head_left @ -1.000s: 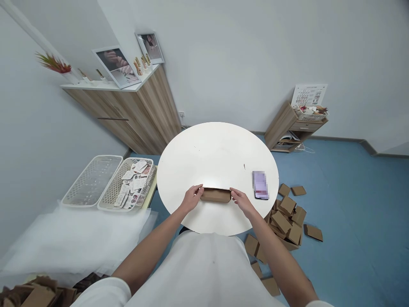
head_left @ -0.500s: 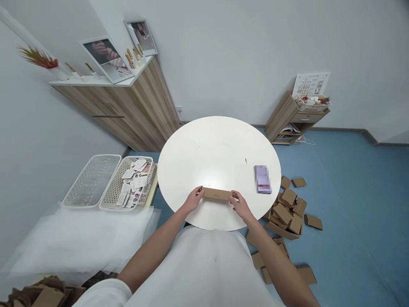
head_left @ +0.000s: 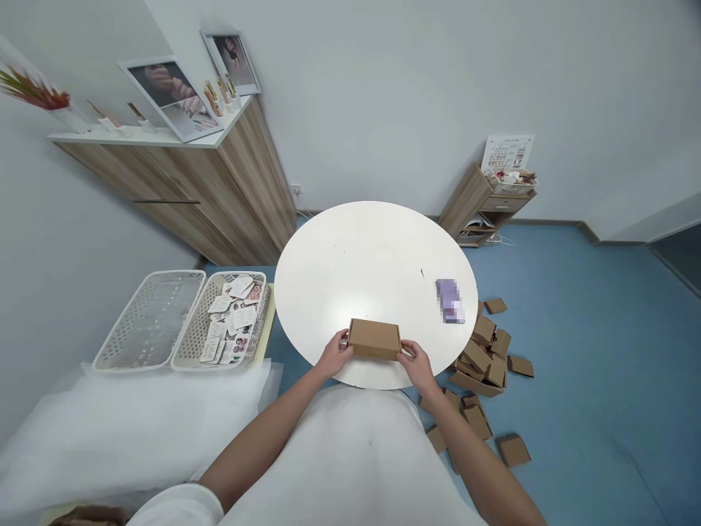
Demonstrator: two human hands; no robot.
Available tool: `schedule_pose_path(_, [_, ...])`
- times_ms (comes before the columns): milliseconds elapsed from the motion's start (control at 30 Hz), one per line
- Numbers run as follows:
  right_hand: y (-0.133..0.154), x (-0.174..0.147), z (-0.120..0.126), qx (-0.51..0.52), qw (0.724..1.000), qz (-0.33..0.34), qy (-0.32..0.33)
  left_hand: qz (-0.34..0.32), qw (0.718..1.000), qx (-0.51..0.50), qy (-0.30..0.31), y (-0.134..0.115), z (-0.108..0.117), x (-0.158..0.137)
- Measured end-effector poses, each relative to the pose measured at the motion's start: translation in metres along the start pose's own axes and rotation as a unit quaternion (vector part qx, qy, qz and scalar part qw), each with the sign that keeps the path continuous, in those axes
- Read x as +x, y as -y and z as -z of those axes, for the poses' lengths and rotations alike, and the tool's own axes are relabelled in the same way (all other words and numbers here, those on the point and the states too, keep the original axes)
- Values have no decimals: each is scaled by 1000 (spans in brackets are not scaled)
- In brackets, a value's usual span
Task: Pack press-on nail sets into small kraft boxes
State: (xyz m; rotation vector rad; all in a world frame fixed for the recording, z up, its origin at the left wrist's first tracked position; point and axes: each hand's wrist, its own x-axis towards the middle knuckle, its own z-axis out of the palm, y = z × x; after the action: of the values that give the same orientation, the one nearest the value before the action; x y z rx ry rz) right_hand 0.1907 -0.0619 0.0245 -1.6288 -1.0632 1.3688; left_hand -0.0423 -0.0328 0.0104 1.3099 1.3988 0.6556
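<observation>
A closed brown cardboard box [head_left: 375, 337] is held at the near side of the white oval table [head_left: 361, 248], its broad top face turned up toward me. My left hand [head_left: 335, 354] grips its left end, fingers at the corner. Around the right end are the fingers of my right hand [head_left: 415, 361]. Whether the box rests on the tabletop or hangs just above it, I cannot tell. A purple pixelated item [head_left: 450, 301] lies on the table to the right of the box.
Left of the table stand a white basket [head_left: 183, 351] of small printed cards and another basket [head_left: 104, 351] with clear plastic pieces. Several cardboard boxes [head_left: 482, 358] lie on the floor at right. A wooden cabinet [head_left: 241, 183] and a small shelf unit [head_left: 465, 197] stand by the wall.
The box has tipped so its broad top face shows instead of a narrow side, and it sits slightly nearer me. Both hands keep hold of its ends. My view has shifted a little.
</observation>
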Motion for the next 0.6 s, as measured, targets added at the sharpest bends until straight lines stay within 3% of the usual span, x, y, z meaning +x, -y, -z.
schedule_pose_path(133, [-12,-16,-22,30,999,-14,-21,-12,998,54,-26,13,2,-10])
schedule_pose_path(233, [-19,-23,-31,-10,1000,-9,-21,-20,996,80,-23,20,4,-13])
schedule_pose_path(333, [-21,-26,-30,-68,997,-24,-29,14,994,106,-20,21,4,-9])
schedule_pose_path(500, [-8,-16,-26,-125,988,-69,-58,60,980,181,-62,11,-1,7])
schedule_pose_path(600, [5,-7,-30,-136,986,-88,-44,59,977,198,-55,7,-5,14])
